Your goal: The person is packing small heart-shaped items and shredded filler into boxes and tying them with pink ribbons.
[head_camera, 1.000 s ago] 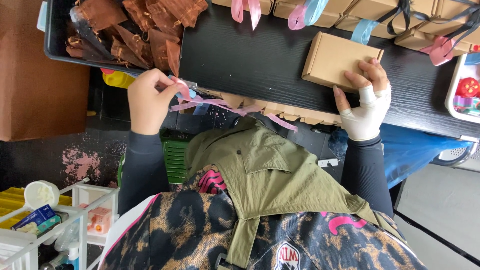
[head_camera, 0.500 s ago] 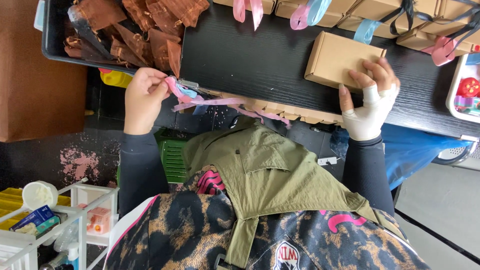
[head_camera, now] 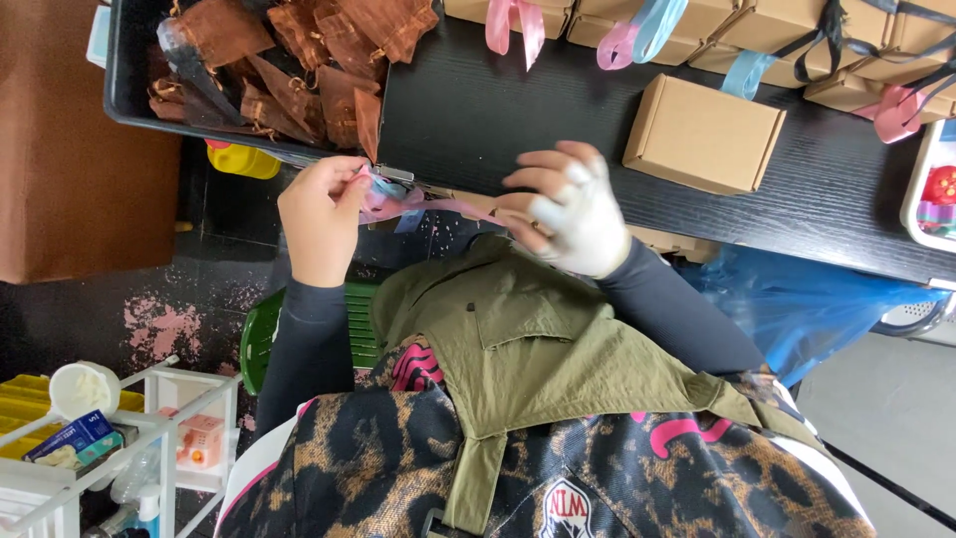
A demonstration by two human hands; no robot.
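At the table edge (head_camera: 637,214), our left hand (head_camera: 321,214) pinches pink ribbon (head_camera: 438,205); our right hand (head_camera: 568,209), open, reaches for it. Tugging carelessly could tangle the strands.

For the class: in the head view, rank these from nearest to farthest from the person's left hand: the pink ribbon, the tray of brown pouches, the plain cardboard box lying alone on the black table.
1. Pink ribbon: pinched in the left hand, at the table's edge.
2. Tray of brown pouches: just above the hand, at the table's left end.
3. Plain cardboard box: far across to the right, beyond the right hand.
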